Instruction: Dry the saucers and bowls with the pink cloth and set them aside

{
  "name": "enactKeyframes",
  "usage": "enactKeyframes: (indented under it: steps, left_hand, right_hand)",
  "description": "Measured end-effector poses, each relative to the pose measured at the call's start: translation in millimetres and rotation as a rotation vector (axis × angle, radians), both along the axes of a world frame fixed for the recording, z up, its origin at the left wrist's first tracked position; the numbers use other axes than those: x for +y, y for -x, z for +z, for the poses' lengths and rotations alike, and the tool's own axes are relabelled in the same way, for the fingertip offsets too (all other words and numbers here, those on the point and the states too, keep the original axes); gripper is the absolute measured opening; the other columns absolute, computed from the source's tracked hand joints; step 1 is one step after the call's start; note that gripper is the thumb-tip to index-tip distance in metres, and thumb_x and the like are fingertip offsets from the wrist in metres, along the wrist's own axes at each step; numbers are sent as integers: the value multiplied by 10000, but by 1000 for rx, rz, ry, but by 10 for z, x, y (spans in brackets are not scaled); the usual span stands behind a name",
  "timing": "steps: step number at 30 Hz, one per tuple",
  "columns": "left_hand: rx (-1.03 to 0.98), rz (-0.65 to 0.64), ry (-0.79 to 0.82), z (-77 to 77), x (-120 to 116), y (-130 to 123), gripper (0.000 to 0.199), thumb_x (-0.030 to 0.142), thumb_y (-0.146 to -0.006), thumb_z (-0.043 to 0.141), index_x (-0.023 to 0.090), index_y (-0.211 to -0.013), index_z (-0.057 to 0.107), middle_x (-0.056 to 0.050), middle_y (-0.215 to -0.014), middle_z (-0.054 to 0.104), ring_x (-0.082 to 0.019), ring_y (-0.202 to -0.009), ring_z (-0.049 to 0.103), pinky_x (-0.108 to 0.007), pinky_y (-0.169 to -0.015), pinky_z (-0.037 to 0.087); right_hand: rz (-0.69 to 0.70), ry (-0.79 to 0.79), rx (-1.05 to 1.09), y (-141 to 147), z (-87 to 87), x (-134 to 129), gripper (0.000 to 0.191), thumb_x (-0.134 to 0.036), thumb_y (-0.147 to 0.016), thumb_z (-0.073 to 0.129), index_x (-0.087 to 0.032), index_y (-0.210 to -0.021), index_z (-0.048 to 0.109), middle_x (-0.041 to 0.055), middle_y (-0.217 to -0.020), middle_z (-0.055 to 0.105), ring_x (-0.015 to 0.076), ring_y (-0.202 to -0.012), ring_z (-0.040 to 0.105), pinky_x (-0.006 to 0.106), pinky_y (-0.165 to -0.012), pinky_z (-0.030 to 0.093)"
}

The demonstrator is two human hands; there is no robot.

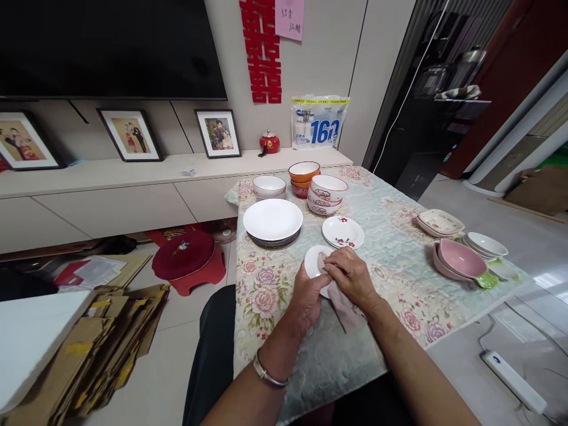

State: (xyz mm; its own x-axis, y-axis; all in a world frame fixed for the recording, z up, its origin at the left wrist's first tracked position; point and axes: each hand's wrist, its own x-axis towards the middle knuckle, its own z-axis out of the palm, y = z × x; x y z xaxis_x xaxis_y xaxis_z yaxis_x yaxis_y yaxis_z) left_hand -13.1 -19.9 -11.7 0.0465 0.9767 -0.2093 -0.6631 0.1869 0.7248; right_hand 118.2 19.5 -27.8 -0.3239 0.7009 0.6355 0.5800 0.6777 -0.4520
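A small white plate (312,260) is gripped at its left edge by my left hand (309,291), over the near side of the table. My right hand (352,273) is closed on a pale pinkish cloth (347,310) and presses part of it against the plate's face; the rest of the cloth hangs down toward me. Part of another white dish (325,291) shows beneath the held plate. Just beyond my hands lie small plates with red flowers (342,231). To their left stands a stack of larger plates (273,219), the top one plain white.
White bowls (327,184), orange bowls (304,170) and another white bowl stack (268,186) stand at the table's far end. Pink bowls (461,258), small white dishes (487,244) and squarish dishes (441,221) sit along the right edge. A red stool (189,260) and flattened cardboard (110,337) are left.
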Motion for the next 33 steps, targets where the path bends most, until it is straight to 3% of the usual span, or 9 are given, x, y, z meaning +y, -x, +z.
enactKeyframes:
  steps: [3,7,9,16,21,24,27,30,33]
  left_hand:
    - [-8,-11,-19,6,-3,-2,577,48,-536,730,173,-1094,651,-46,-994,717,-215,-930,635,-328,-856,468]
    - [-17,-31,-29,12,-7,-3,592,35,-534,720,168,-1107,651,-59,-1039,724,-223,-945,642,-350,-886,470]
    - [-29,-32,-21,-9,0,2,585,71,-545,762,167,-1111,652,-68,-1053,723,-228,-946,646,-359,-889,472]
    - [-145,-15,8,-101,24,17,598,333,-642,845,179,-1177,628,-97,-1137,703,-249,-1027,646,-367,-904,485]
    - [-145,-112,-13,-80,0,4,616,318,-679,831,168,-1235,613,-114,-1136,712,-271,-1033,653,-398,-923,493]
    - [-158,-54,-28,-87,23,7,618,290,-678,833,176,-1243,609,-107,-1141,715,-263,-1050,652,-387,-947,484]
    - [-174,36,-31,-105,53,17,609,265,-681,828,194,-1244,607,-89,-1113,724,-243,-1054,655,-366,-964,474]
    - [-176,33,-13,-111,49,16,586,251,-682,824,191,-1227,615,-82,-1093,728,-240,-1060,654,-362,-971,468]
    - [-171,-34,-19,-97,23,1,589,253,-675,826,173,-1221,620,-99,-1120,721,-265,-1085,643,-384,-983,461]
  right_hand:
    - [28,27,46,16,-5,16,129,-213,-922,541,-229,-892,666,46,-843,663,203,-837,609,355,-766,496]
    - [-213,22,87,-25,-65,61,98,-207,-895,555,-217,-924,647,58,-875,670,220,-856,617,363,-780,488]
    - [-246,21,52,-48,-80,49,97,-218,-900,549,-216,-885,645,59,-846,662,222,-836,613,360,-762,479]
    - [18,20,15,7,-18,-3,101,-215,-920,553,-222,-888,649,35,-826,669,196,-820,613,337,-766,459]
    - [-221,-19,87,-9,-47,78,93,-201,-907,542,-198,-878,630,51,-833,649,205,-820,604,337,-765,456]
    - [-311,-11,33,-39,-71,38,84,-205,-893,552,-191,-839,614,46,-803,644,204,-784,598,332,-728,429]
    - [-209,19,-47,-16,-48,-41,83,-192,-881,566,-199,-810,609,23,-771,639,189,-752,591,325,-716,397]
    - [-63,5,-34,47,0,-52,98,-185,-894,550,-202,-820,612,18,-763,624,179,-758,589,314,-727,404]
    - [-123,-41,20,74,11,20,92,-189,-905,532,-197,-861,612,35,-795,630,189,-788,590,317,-745,417]
